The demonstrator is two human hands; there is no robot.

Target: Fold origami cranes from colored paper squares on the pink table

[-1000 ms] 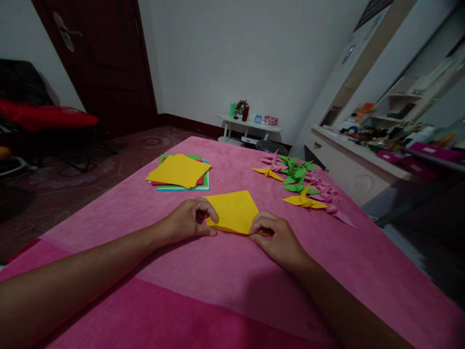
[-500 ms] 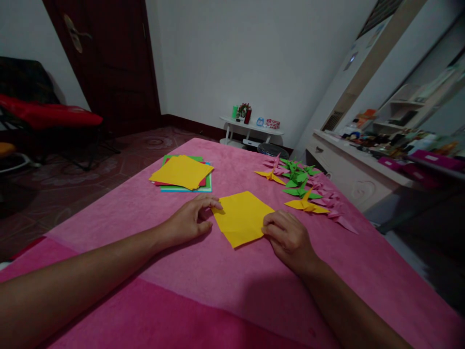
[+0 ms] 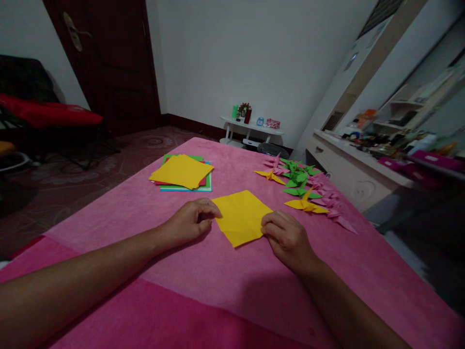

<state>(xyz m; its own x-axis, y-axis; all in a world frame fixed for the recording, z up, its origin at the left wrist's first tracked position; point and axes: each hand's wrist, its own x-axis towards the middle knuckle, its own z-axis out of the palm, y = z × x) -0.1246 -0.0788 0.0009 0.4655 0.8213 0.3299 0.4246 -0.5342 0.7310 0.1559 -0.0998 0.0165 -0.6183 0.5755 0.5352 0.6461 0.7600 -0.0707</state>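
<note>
A square sheet of yellow paper [image 3: 242, 217] lies flat on the pink cloth, one corner pointing toward me. Its right edge is pinched in the curled fingers of my right hand [image 3: 286, 236]; the thumb is mostly hidden. At the opposite edge, my left hand [image 3: 191, 220] rests its bent fingertips on the paper, with the thumb apart from them and off the sheet. Beyond the left hand sits a stack of coloured paper [image 3: 181, 171], yellow on top, with red, green and blue edges showing. Folded paper cranes in yellow [image 3: 306, 204], green [image 3: 300, 191] and pink [image 3: 339, 218] stand to the right.
The pink cloth [image 3: 174, 286] covers the table. Behind it, a low white stand [image 3: 250, 125] holds small items. A white dresser [image 3: 356, 169] with bottles and boxes is on the right, a red folding chair [image 3: 51, 114] on the left near a dark door [image 3: 109, 63].
My left fingers have bent and moved slightly down along the paper's left edge, closer to the thumb. My right hand keeps its grip, and the sheet has hardly moved.
</note>
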